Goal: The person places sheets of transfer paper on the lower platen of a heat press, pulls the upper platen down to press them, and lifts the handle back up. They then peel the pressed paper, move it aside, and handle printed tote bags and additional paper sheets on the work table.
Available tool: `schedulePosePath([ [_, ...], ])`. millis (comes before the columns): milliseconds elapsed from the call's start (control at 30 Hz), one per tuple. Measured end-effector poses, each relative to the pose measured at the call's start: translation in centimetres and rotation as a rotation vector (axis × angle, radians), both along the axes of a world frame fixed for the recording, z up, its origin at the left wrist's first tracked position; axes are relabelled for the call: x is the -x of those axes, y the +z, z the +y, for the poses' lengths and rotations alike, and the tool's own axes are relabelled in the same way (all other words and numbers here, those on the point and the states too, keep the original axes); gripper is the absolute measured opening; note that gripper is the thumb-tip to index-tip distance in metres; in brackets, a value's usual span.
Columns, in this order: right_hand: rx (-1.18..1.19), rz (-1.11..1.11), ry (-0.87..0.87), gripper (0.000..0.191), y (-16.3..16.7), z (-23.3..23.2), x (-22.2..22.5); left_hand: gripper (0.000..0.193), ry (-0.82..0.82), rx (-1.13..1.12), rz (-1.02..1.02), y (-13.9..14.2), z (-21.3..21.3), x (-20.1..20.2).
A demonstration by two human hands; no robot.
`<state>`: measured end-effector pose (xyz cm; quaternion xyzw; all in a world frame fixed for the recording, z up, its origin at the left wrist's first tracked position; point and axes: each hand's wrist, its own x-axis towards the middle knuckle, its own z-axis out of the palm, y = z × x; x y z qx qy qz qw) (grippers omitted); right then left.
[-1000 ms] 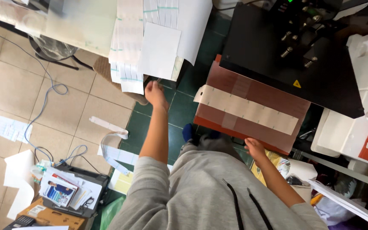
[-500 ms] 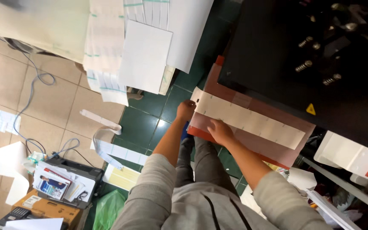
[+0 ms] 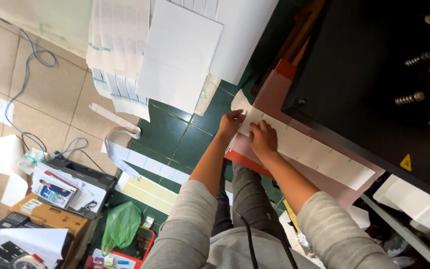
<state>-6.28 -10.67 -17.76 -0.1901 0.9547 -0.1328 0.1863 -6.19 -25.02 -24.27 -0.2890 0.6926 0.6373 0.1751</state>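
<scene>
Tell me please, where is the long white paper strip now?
In the head view, right of centre, the long white paper strip lies on the reddish-brown pad under the raised black press plate. The left hand and right hand touch its near end.
</scene>
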Motion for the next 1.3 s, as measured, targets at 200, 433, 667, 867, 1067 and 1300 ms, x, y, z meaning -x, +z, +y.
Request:
schedulePosePath([
  [200,-0.105,0.013,0.069,0.025,-2.5,0.6,-1.1,0.026,0.108,-0.082,-0.035,-2.3,0.1,-0.7],
  [433,-0.051,0.038,0.092,0.029,-3.5,1.1,-0.8,0.027,-0.126,0.082,-0.132,-2.5,-4.1,-6.6],
  [667,-0.031,-0.002,0.068,0.028,-3.6,0.8,-0.5,0.052,-0.274,0.182,-0.138,-0.6,-4.2,-7.1],
  [867,0.015,-0.168,-0.016,0.030,-3.3,0.7,0.0,0.119,-0.870,0.557,0.132,1.7,-4.7,1.3],
  [1067,0.085,-0.329,-0.096,0.035,-1.7,1.5,0.0,0.127,-1.277,0.730,0.157,2.5,-3.1,4.8],
  [1300,0.178,-0.317,-0.181,0.044,0.3,4.5,-2.4,0.110,-1.160,0.716,0.370,2.4,-4.2,3.3],
])
